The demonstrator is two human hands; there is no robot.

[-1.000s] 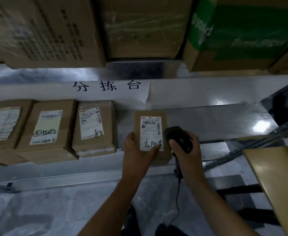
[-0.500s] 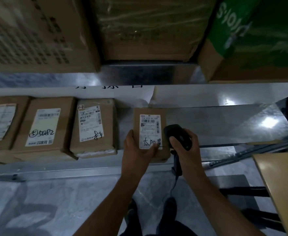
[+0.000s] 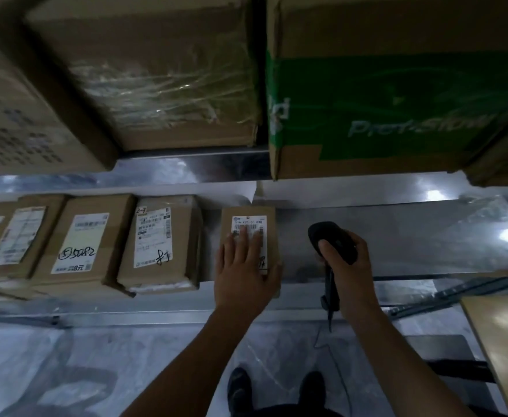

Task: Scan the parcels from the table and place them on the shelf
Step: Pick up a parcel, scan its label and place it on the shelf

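Observation:
A small brown parcel (image 3: pixel 272 219) with a white barcode label lies flat on the metal shelf (image 3: pixel 397 236). My left hand (image 3: pixel 243 269) rests flat on top of it with the fingers straight, covering most of the label. To the right, my right hand (image 3: pixel 349 260) grips a black handheld scanner (image 3: pixel 330 240) above the shelf; its cable hangs down toward the floor. The scanner is apart from the parcel.
Several labelled brown parcels (image 3: pixel 162 242) lie in a row on the shelf left of the small one. Large cartons (image 3: pixel 162 70) fill the shelf above, one with green print (image 3: pixel 397 100). A yellowish table corner (image 3: pixel 502 341) is at the lower right. My shoes stand on the grey floor.
The parcel has gone from held at its edge to lying on the shelf. My left hand now lies flat on top. The scanner hand has moved right, away from the parcel.

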